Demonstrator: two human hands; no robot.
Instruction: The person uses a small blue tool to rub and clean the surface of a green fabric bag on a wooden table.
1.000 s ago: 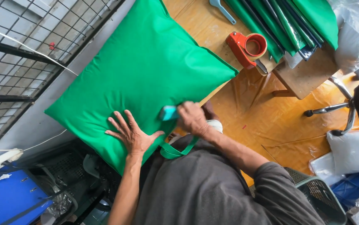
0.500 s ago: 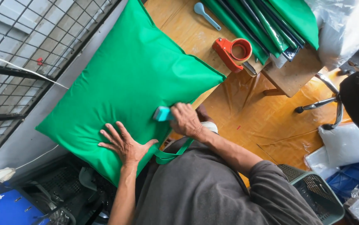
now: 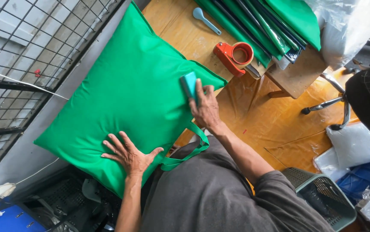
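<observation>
A large bright green fabric bag, puffed like a cushion, lies on a wooden table. My left hand rests flat on its near edge, fingers spread, holding nothing. My right hand grips a small teal block and presses it on the bag's right edge, near the corner. A green strap of the bag loops down between my arms onto my grey shirt.
A red tape dispenser, a light blue spoon-shaped tool and a stack of folded green fabric lie at the table's far side. Wire mesh stands left. Another person's dark cap, a chair base and a grey basket are on the right.
My right hand has slid the teal block along the bag's edge, away from me toward the right corner. My left hand stays flat on the bag's near edge.
</observation>
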